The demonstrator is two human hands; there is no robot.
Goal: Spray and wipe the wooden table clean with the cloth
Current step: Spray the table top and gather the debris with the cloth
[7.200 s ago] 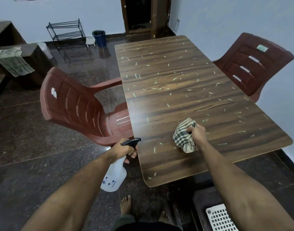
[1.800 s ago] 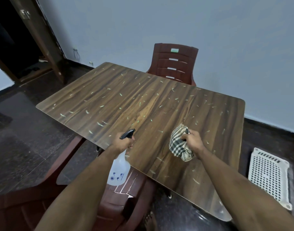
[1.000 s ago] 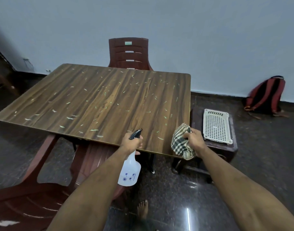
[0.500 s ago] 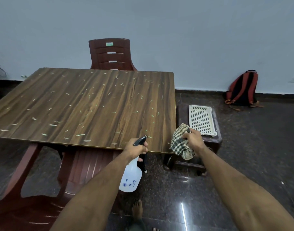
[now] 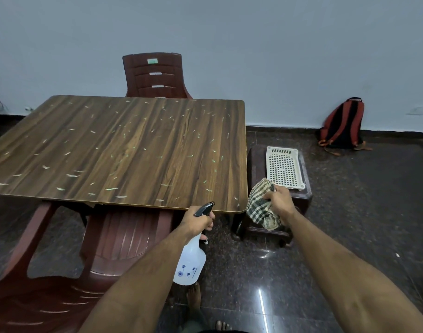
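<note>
One table (image 5: 124, 150) has many little bits on it. Two chairs (image 5: 155, 75), one stool (image 5: 258, 164), one bag (image 5: 342, 123). The left hand (image 5: 197, 221) grips one bottle (image 5: 190, 265). The right hand (image 5: 279, 204) clutches one cloth (image 5: 258, 205), beside the table's corner.

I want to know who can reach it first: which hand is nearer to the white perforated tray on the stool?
The right hand, gripping the checked cloth, is just below the white perforated tray. The left hand, holding the spray bottle, is farther left.

both arms outstretched, left hand (image 5: 198, 221) and right hand (image 5: 279, 203) gripping.
</note>
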